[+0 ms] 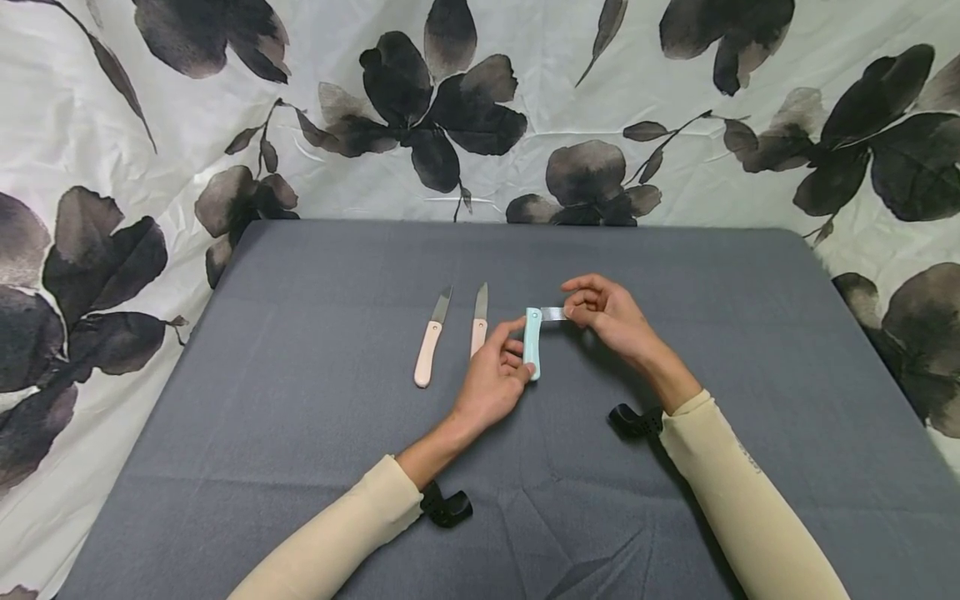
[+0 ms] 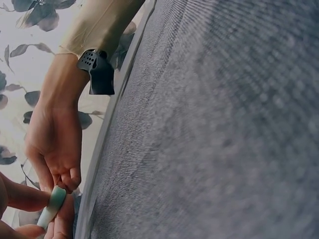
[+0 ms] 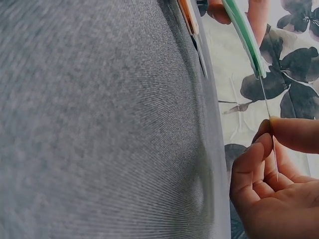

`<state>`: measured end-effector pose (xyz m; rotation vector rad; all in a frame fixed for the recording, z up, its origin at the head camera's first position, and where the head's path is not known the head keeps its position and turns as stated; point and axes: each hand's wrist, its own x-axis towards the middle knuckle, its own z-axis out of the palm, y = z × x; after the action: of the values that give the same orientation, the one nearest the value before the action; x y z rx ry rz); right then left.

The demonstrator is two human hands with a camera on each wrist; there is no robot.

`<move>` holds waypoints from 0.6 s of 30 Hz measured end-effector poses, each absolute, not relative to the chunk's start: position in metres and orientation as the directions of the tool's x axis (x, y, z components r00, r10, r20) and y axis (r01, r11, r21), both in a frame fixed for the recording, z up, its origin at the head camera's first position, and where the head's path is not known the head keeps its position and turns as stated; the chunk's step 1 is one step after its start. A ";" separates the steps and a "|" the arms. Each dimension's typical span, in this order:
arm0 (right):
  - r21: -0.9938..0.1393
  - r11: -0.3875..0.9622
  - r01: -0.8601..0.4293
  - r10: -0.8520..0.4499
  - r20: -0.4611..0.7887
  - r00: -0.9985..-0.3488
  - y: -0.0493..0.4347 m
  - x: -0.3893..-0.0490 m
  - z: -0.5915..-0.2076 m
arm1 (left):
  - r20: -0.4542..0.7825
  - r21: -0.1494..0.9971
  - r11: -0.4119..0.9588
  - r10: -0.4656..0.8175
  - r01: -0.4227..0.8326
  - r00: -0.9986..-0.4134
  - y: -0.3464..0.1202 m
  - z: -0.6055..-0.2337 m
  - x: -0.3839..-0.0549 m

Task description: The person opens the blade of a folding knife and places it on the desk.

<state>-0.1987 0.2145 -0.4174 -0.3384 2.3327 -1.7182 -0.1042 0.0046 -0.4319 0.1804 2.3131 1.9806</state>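
Observation:
In the head view my left hand (image 1: 489,382) holds the mint-green handle of a folding knife (image 1: 532,342) between fingers and thumb. The knife's blade (image 1: 553,314) sticks out to the right, about square to the handle. My right hand (image 1: 613,323) pinches that blade between thumb and fingers. Seen from the right wrist, the thin blade (image 3: 265,99) runs from the green handle (image 3: 243,37) into the right hand's pinch, its end showing past the fingers. The left wrist view has only a short piece of the green handle (image 2: 52,206) between fingers.
Two folding knives with pale pink handles lie unfolded on the grey table (image 1: 300,417), left of the hands. The outer pink knife (image 1: 428,354) shows whole; my left hand covers part of the nearer pink knife (image 1: 481,305). A flower-patterned cloth (image 1: 585,83) hangs behind.

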 end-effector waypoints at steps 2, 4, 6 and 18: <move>-0.958 0.282 -0.051 -0.303 -0.039 -0.952 0.213 -0.199 -0.418 | 0.004 0.987 0.157 0.150 0.028 -0.989 0.004 -0.433 -0.104; -0.959 0.279 -0.046 -0.291 -0.038 -0.956 0.213 -0.200 -0.418 | -0.001 0.987 0.160 0.152 0.024 -0.988 0.004 -0.434 -0.104; -0.963 0.268 -0.038 -0.280 -0.040 -0.959 0.212 -0.201 -0.418 | -0.004 0.986 0.165 0.154 0.022 -0.988 0.004 -0.434 -0.104; -0.999 -0.028 0.036 -0.191 -0.030 -0.981 0.200 -0.200 -0.419 | -0.002 0.988 0.150 0.162 0.023 -0.987 0.005 -0.431 -0.101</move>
<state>-0.1998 0.1998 -0.4193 -0.1680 2.0722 -2.1387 -0.1011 0.0049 -0.4308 0.1863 2.2988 1.9716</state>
